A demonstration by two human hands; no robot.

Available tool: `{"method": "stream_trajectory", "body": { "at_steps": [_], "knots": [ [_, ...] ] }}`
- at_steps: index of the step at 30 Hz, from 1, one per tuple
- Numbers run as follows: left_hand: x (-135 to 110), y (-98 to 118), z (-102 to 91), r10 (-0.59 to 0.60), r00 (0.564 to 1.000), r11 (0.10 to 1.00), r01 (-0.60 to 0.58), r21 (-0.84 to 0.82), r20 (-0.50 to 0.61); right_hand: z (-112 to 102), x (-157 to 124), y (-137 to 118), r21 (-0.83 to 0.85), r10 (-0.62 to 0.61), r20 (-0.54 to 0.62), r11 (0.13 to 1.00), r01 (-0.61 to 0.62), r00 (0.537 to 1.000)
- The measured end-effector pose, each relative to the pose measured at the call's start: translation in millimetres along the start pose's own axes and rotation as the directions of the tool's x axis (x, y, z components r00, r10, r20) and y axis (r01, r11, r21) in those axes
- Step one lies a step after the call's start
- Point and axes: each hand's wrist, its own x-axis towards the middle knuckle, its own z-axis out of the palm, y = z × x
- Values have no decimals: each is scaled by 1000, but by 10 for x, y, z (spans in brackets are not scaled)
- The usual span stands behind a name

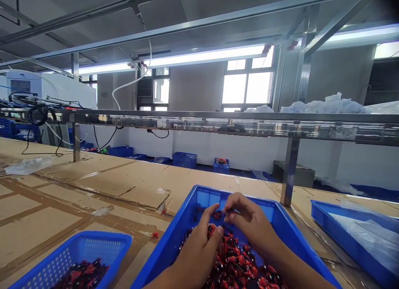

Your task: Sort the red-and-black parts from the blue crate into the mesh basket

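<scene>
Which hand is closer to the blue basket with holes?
Left. The left hand is a little way right of the blue mesh basket; the right hand is farther right.

Two hands (218, 239) — three blue plastic trays (187, 214) up close.

A long workbench (102, 185) is topped with flattened brown cardboard sheets (37, 231) joined by packing tape. Directly on it sit a blue plastic crate (205, 197), a smaller blue mesh basket (71, 255) to its left and a shallow blue tray (343, 231) to its right, with a crumpled clear plastic scrap (28, 165) and a few loose red-tipped wires (165, 206) lying nearby.
</scene>
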Motion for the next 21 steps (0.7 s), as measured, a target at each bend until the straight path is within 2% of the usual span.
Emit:
{"method": "stream_trajectory", "body": {
  "at_steps": [1,3,5,6,9,11,13,16,19,21],
  "knots": [
    [-3,8,-4,4,1000,999,-3,51,-14,-6,13,47,115,107,-3,988,-106,994],
    [-11,28,-10,12,999,989,-6,149,-36,-10,34,114,249,312,44,917,-313,949],
    [-20,43,-9,20,999,977,-12,215,-37,4,39,126,253,438,93,858,-447,894],
    [-24,44,-6,25,999,972,-17,236,-32,16,34,111,189,445,100,870,-456,890],
    [-32,10,5,36,999,964,-26,265,-30,68,-8,28,-193,318,101,936,-295,943],
    [-33,-32,9,28,999,955,-16,296,-36,105,-45,-9,-423,244,130,890,-169,961],
    [-29,-69,8,1,999,938,11,347,-33,139,-73,-7,-489,248,136,859,-153,959],
    [-13,-94,7,-51,998,933,63,356,-44,180,-79,30,-478,253,98,860,-177,963],
    [27,-119,25,-95,992,969,110,223,-78,193,-65,37,-483,197,27,861,-159,980],
    [73,-173,54,-150,986,983,156,95,-73,182,-67,15,-535,91,13,842,-70,996]
  ]
}}
